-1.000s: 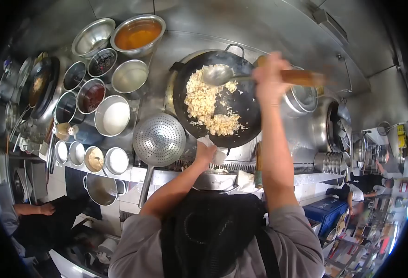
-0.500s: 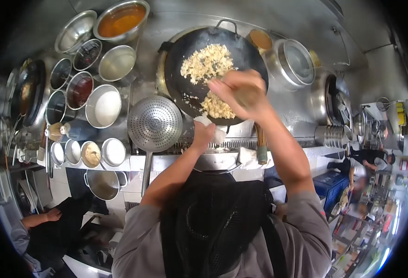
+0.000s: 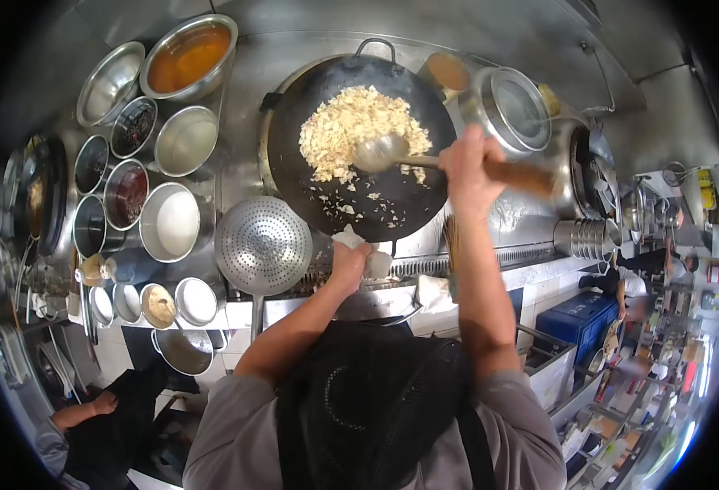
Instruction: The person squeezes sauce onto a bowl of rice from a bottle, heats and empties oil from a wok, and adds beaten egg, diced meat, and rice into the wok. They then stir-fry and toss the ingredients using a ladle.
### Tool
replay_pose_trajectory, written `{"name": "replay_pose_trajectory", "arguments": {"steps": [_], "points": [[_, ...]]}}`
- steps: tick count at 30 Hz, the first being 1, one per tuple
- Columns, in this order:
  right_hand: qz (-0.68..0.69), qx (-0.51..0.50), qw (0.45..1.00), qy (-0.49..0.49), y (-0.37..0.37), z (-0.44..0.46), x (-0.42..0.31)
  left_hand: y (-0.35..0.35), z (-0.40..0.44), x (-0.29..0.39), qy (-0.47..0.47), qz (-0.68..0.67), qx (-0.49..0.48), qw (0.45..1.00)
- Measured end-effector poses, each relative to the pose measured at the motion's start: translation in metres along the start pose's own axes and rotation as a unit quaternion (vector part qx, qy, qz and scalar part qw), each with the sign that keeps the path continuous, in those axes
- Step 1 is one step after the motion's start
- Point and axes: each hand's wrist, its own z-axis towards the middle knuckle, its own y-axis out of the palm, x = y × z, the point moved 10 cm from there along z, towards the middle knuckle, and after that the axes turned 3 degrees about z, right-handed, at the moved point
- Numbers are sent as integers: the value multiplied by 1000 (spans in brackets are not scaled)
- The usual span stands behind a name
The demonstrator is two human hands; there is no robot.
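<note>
My right hand [image 3: 472, 175] is wrapped around the handle of a ladle [image 3: 381, 153], whose wooden end is blurred. The ladle's bowl rests against a heap of pale yellow, crumbly food [image 3: 351, 122] that looks like scrambled egg or fried rice. That heap lies in the upper half of a black wok [image 3: 408, 196], with loose bits scattered below it. At the wok's near rim, my left hand [image 3: 350, 265] is closed on a folded white cloth [image 3: 348, 238]. The cloth covers the spot where the hand meets the rim.
Left of the wok lies a perforated strainer [image 3: 263, 245]. Beyond it stand several metal containers, including a bowl of orange liquid [image 3: 189, 61] and a pot of white contents [image 3: 170, 222]. A lidded pot [image 3: 519, 110] stands right. Another person's hand [image 3: 104, 402] shows lower left.
My right hand has moved right and the ladle's bowl now shows. The two separate portions of food are now one heap farther up the wok. My left hand keeps its hold.
</note>
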Motion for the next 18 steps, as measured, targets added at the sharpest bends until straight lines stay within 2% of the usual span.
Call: {"name": "replay_pose_trajectory", "arguments": {"steps": [1, 2, 4, 5, 7, 8, 10, 12, 14, 16, 18], "points": [[-104, 36, 994, -26, -10, 18, -24, 1, 1, 2, 5, 4, -14, 1000], [-41, 81, 996, 8, -19, 28, -53, 1, -1, 1, 3, 8, -16, 1000], [49, 69, 996, -16, -77, 59, -53, 1, 1, 6, 23, -26, 2, 999], [50, 66, 996, -14, -61, 54, -32, -1, 0, 3, 24, -28, 6, 999], [68, 148, 986, -30, -16, 37, 8, -2, 1, 3, 27, 14, 7, 1000], [98, 100, 990, 12, 6, 36, 12, -1, 1, 8, 35, 15, 7, 999], [70, 23, 995, 60, 24, 49, 4, 2, -4, 10, 25, -44, -10, 999], [-49, 62, 996, 34, 19, 66, -44, 2, -4, 15, 31, -40, 0, 999], [38, 67, 997, -22, 8, 87, -74, 1, -3, 7, 18, -26, -9, 999], [94, 66, 992, -48, 15, 82, -40, -2, 2, 3, 39, -24, -5, 999], [-18, 27, 998, -57, 45, 50, 12, -3, 5, -4, 65, -15, -9, 998]]}}
